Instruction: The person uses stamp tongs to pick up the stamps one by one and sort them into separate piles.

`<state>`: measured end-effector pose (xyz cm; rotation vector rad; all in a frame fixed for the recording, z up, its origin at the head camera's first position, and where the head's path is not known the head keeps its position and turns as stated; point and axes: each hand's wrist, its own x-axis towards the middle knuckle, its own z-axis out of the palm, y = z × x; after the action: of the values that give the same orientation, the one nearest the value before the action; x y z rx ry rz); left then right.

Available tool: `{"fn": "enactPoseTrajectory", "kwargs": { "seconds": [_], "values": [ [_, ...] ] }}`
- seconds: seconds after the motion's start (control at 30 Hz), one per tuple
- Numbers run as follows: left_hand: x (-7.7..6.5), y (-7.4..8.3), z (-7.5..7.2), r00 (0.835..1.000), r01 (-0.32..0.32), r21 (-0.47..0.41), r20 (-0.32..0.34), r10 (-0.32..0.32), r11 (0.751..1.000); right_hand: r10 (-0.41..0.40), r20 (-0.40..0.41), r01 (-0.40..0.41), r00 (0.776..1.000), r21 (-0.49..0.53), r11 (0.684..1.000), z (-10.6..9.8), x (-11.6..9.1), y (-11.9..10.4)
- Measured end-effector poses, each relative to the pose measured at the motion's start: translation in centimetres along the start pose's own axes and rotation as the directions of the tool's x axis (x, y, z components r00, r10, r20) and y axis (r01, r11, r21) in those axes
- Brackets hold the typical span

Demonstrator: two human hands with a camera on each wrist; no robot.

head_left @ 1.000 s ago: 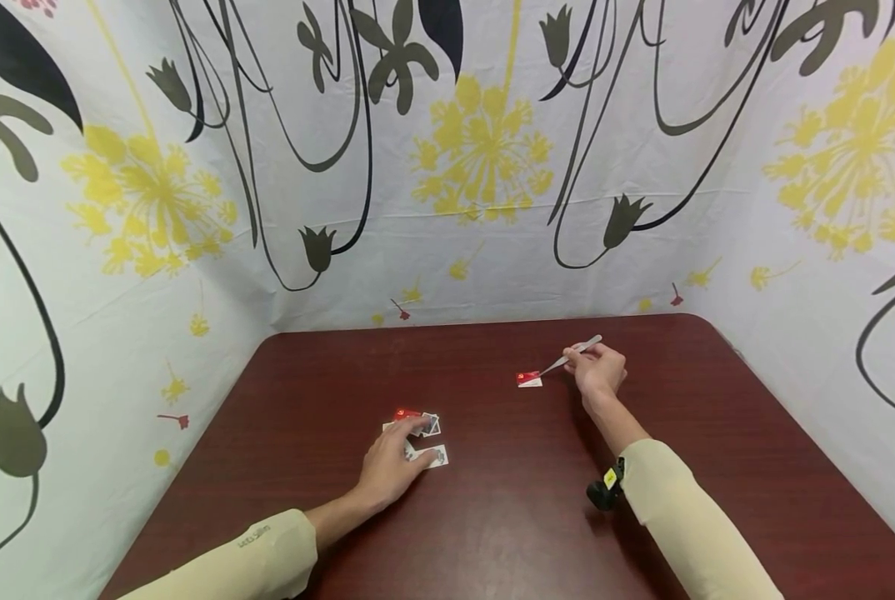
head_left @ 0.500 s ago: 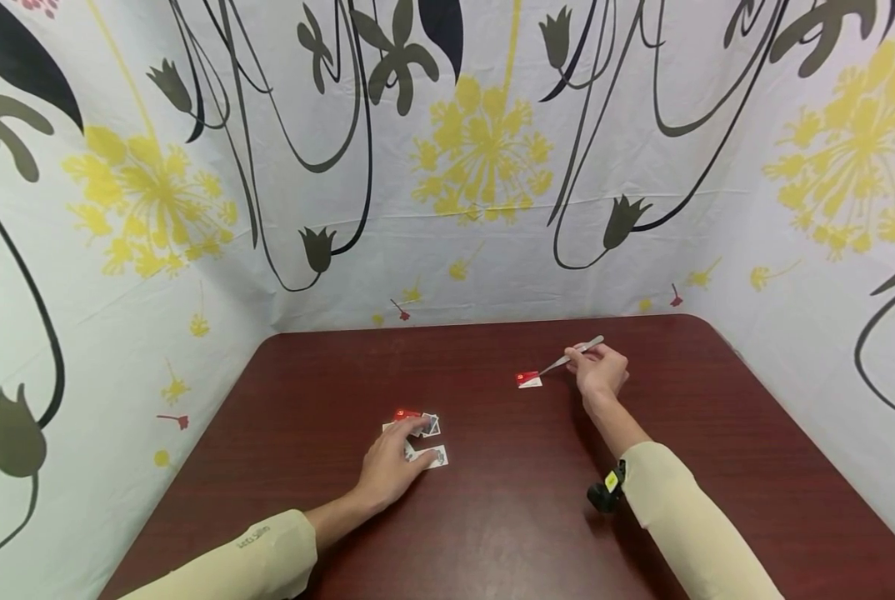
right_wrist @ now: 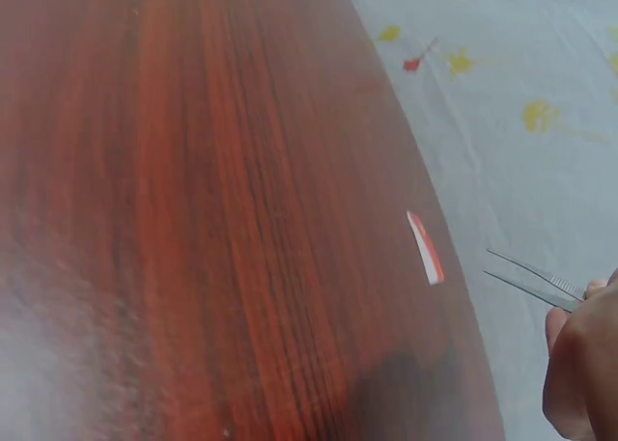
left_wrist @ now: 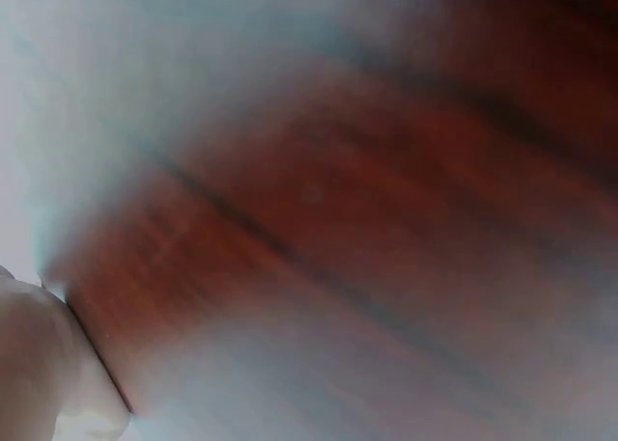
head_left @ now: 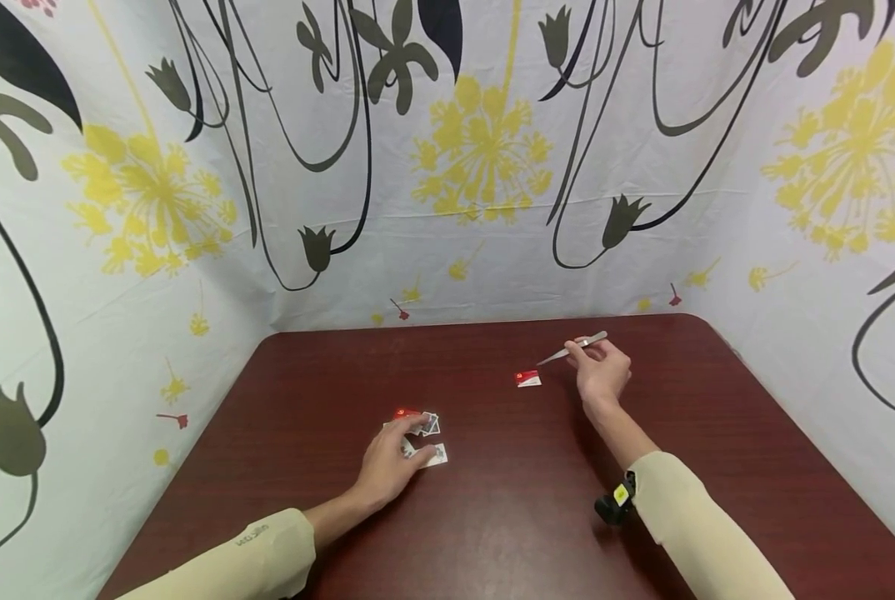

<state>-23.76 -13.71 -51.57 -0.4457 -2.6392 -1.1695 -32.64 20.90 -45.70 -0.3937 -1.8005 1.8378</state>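
My right hand (head_left: 603, 373) pinches metal tweezers (head_left: 556, 357) above the back right of the table. In the right wrist view, the two prongs of the tweezers (right_wrist: 570, 289) stand apart with nothing between them. Just below their tips lies a small red-and-white stamp-like paper (head_left: 527, 379), flat on the wood. My left hand (head_left: 389, 462) rests with spread fingers over several similar papers: a red one (head_left: 405, 413), a grey pictured one with a white border (head_left: 432, 424) and a whitish one (head_left: 438, 456) by the thumb. The hand partly covers them.
The dark red wooden table (head_left: 477, 517) ends at the back against a hanging patterned cloth (head_left: 417, 283), which also rises on both sides. A small black device (head_left: 614, 504) sits at the right wrist. The left wrist view is mostly blurred.
The tweezers' tips have left the red-and-white paper and risen slightly, away from it. The right hand and forearm have shifted a little to the right. The left hand stays put.
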Motion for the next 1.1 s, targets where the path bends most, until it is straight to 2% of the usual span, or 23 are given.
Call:
{"fn": "enactPoseTrajectory", "kwargs": {
  "seconds": [0.33, 0.53, 0.7, 0.9, 1.1],
  "values": [
    [0.0, 0.0, -0.2, 1.000, 0.014, -0.059, -0.009, -0.015, 0.998, -0.038, 0.120, 0.029, 0.992, 0.082, 0.996, 1.8, -2.4, -1.2],
    [0.0, -0.2, -0.2, 1.000, 0.010, -0.074, -0.024, -0.011, 0.997, -0.028, 0.187, 0.017, 0.982, 0.060, 0.998, 2.9, -3.9, -1.4],
    [0.0, -0.3, -0.2, 0.999, 0.017, -0.082, -0.044, -0.020, 0.996, -0.009, 0.254, -0.013, 0.967, 0.084, 0.996, 3.7, -5.1, -1.5],
    [0.0, -0.3, -0.3, 0.998, 0.034, -0.078, -0.044, -0.037, 0.996, 0.024, 0.343, -0.074, 0.939, 0.133, 0.988, 5.0, -6.5, -1.3],
    [0.0, -0.3, -0.1, 0.998, 0.038, -0.059, -0.055, -0.042, 0.998, 0.058, 0.391, -0.116, 0.919, 0.124, 0.985, 6.3, -8.1, -0.7]
  ]
}}
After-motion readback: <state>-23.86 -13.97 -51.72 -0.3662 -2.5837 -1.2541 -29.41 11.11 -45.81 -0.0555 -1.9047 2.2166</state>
